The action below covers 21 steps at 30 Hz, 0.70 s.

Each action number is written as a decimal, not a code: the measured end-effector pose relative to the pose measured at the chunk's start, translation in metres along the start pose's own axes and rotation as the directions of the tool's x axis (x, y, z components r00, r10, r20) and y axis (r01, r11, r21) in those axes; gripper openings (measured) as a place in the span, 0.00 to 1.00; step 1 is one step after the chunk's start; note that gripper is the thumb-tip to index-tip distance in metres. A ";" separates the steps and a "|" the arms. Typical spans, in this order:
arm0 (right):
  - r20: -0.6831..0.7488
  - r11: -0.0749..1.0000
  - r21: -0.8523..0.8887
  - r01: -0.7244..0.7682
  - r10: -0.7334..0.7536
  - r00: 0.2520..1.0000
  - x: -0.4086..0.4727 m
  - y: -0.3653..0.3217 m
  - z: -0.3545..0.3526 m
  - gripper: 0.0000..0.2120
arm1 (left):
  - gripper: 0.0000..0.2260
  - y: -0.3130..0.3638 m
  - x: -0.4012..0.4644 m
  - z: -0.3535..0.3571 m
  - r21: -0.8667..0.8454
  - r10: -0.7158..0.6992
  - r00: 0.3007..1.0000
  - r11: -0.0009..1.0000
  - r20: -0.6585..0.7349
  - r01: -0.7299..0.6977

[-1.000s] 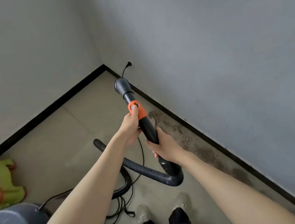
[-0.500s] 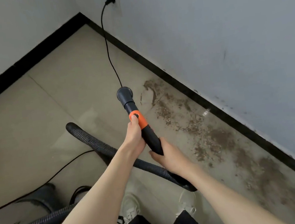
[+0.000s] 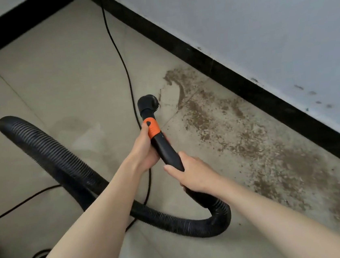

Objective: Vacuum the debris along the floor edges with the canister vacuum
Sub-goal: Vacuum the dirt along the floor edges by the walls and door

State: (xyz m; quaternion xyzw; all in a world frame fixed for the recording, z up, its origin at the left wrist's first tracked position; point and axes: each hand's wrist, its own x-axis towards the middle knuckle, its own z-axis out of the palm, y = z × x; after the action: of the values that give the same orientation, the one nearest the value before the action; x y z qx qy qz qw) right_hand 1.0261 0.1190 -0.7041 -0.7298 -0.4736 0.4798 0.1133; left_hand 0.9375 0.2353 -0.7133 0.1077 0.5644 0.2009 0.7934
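Note:
I hold the black vacuum wand [image 3: 165, 150] with both hands. My left hand [image 3: 144, 147] grips it just below the orange collar [image 3: 153, 127], thumb on the collar. My right hand [image 3: 193, 175] grips the wand lower down, near where the ribbed black hose [image 3: 62, 162] joins. The round brush nozzle [image 3: 147, 103] points down at the left end of the brown debris [image 3: 240, 137], which spreads along the floor beside the black baseboard [image 3: 222, 74]. The canister is out of view.
A thin black power cord [image 3: 124, 70] runs from the far corner down past the nozzle and under my left arm. The hose loops over the beige tiled floor [image 3: 57, 78] on the left. The grey wall [image 3: 257, 12] rises on the right.
The view has tilted down and closer to the floor. The nozzle has come down toward the left end of the debris. Both hands keep their grip on the wand.

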 end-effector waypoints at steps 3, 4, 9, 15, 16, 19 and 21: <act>-0.035 0.998 -0.070 0.007 -0.010 0.999 0.022 0.017 0.015 0.18 | 0.18 -0.006 0.026 -0.005 0.041 0.019 1.000 0.999 -0.024 -0.018; -0.047 0.996 -0.090 0.004 -0.008 0.999 0.027 0.022 0.023 0.19 | 0.18 -0.009 0.033 -0.008 0.058 0.026 0.999 0.998 -0.040 -0.024; -0.073 0.974 -0.227 0.003 -0.021 0.997 0.034 0.034 0.055 0.23 | 0.22 -0.028 0.057 -0.028 0.187 0.050 0.993 0.982 -0.104 -0.030; -0.061 0.938 -0.344 0.033 -0.057 0.996 0.037 0.036 0.059 0.22 | 0.21 -0.036 0.058 -0.036 0.227 0.079 0.991 0.972 -0.106 -0.053; -0.058 0.941 -0.336 0.028 -0.050 0.997 0.037 0.037 0.059 0.22 | 0.21 -0.037 0.057 -0.035 0.232 0.079 0.991 0.971 -0.108 -0.052; -0.052 0.958 -0.285 0.017 -0.033 0.998 0.032 0.041 0.062 0.22 | 0.19 -0.039 0.055 -0.037 0.243 0.083 0.992 0.968 -0.095 -0.058; -0.029 0.969 -0.246 0.020 -0.028 0.999 0.027 0.045 0.062 0.21 | 0.19 -0.043 0.054 -0.040 0.245 0.081 0.992 0.968 -0.095 -0.056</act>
State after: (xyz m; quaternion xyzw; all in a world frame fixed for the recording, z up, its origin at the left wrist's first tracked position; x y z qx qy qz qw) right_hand 1.0044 0.0995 -0.7798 -0.7401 -0.5362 0.4044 0.0353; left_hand 0.9232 0.2184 -0.7898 0.2124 0.6212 0.1632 0.7365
